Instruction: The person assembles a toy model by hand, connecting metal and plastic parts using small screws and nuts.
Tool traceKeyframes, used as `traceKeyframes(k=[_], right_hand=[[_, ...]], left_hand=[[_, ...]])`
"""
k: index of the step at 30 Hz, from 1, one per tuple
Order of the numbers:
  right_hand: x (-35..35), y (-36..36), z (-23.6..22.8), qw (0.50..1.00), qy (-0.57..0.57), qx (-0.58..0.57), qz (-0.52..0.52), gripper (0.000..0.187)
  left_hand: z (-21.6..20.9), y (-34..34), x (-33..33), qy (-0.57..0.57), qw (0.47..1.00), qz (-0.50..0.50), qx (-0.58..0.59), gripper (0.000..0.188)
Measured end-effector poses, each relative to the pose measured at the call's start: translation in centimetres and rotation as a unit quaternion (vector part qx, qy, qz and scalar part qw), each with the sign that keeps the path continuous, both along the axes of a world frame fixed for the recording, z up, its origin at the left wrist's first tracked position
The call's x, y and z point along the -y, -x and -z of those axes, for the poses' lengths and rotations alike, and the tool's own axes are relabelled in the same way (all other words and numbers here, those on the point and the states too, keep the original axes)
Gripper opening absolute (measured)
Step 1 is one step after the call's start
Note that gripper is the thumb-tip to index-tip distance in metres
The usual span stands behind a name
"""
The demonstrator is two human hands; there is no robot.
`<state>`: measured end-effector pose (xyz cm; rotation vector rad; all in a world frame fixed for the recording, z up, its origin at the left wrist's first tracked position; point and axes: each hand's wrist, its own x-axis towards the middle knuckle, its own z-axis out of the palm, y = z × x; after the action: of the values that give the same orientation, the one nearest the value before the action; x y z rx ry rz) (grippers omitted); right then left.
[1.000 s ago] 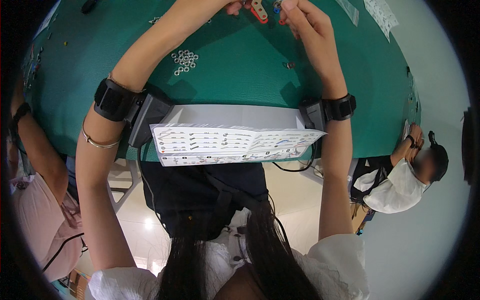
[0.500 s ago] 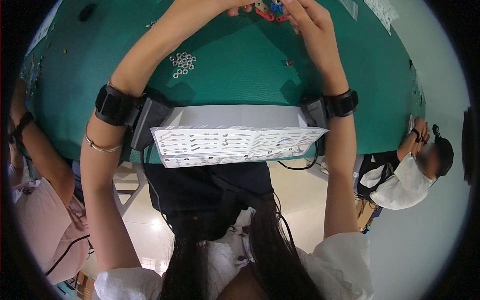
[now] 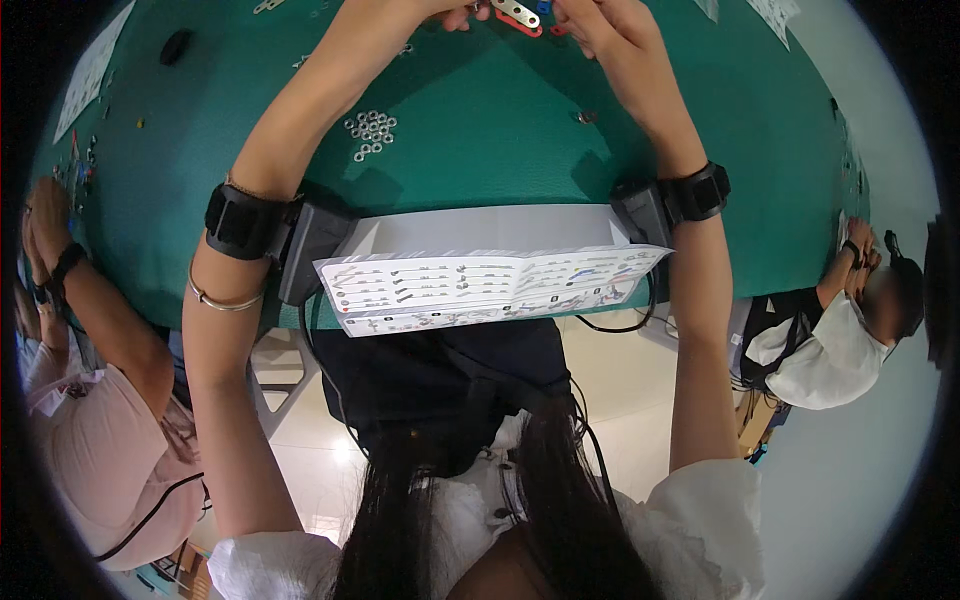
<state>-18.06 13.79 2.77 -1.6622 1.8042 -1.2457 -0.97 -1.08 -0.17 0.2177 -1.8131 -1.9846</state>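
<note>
While both forearms stretched to the far edge of the green surface (image 3: 480,150), the left hand (image 3: 455,10) and right hand (image 3: 600,20) pinched a small assembly of perforated strips (image 3: 522,16) between them, raised for fitting. Loose nuts (image 3: 370,130) lay nearer, and an instruction sheet (image 3: 490,285) lay nearest for reference.

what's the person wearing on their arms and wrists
Both arms are bare up to short white ruffled sleeves. The left forearm carries a black strap with a dark boxy device, plus a thin metal bangle. The right wrist has a matching black strap and device with a black cable.
</note>
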Motion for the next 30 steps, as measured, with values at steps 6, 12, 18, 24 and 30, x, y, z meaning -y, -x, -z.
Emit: traceKeyframes(k=[6, 12, 18, 24, 30], right_hand=[[0.7, 1.5, 1.3, 0.993, 0.022, -0.111, -0.015, 0.021], [-0.1, 0.5, 1.2, 1.000, -0.020, 0.018, -0.010, 0.037], [0.0, 0.4, 1.0, 0.996, -0.046, 0.077, 0.010, 0.034], [0.0, 0.8, 1.5, 0.996, -0.045, 0.079, 0.010, 0.032], [0.4, 0.8, 1.5, 0.995, -0.041, 0.095, 0.008, 0.027]], left_hand=[[0.8, 0.0, 0.8, 0.057, 0.998, -0.028, 0.015, 0.024], [1.1, 0.6, -0.7, 0.045, 0.997, -0.046, -0.032, 0.027], [0.3, -0.1, -0.4, 0.076, 0.996, -0.010, 0.035, 0.030], [0.4, -0.1, -0.4, 0.076, 0.996, -0.007, 0.037, 0.034], [0.8, 0.2, 0.4, 0.079, 0.997, -0.012, 0.000, 0.034]])
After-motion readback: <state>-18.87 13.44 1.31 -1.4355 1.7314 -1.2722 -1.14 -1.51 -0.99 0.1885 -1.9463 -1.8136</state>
